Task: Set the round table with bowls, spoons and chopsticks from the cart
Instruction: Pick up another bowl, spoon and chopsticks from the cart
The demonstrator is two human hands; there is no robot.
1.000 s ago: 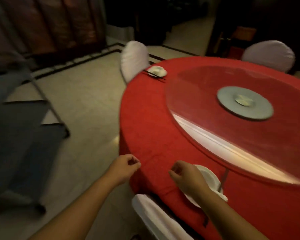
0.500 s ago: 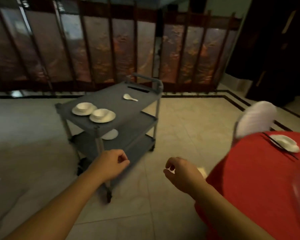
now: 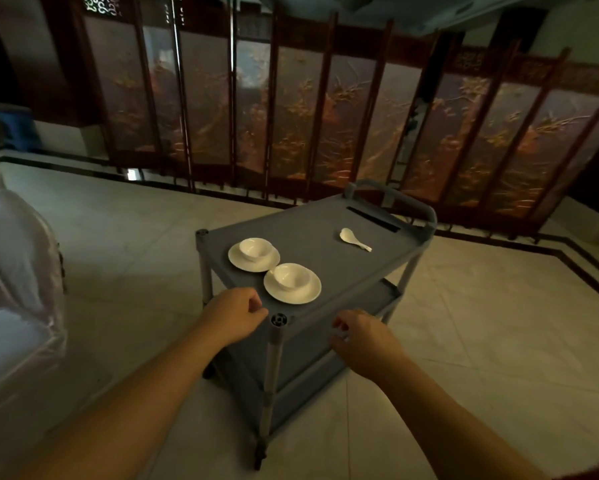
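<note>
Head view: both hands, left and right, loosely curled and empty, reach the cart; best lift the near bowl by its saucer.

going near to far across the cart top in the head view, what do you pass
near bowl → far bowl → spoon → handle

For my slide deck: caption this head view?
Both empty hands, left and right, reach a grey cart holding two bowls and a spoon.
</note>
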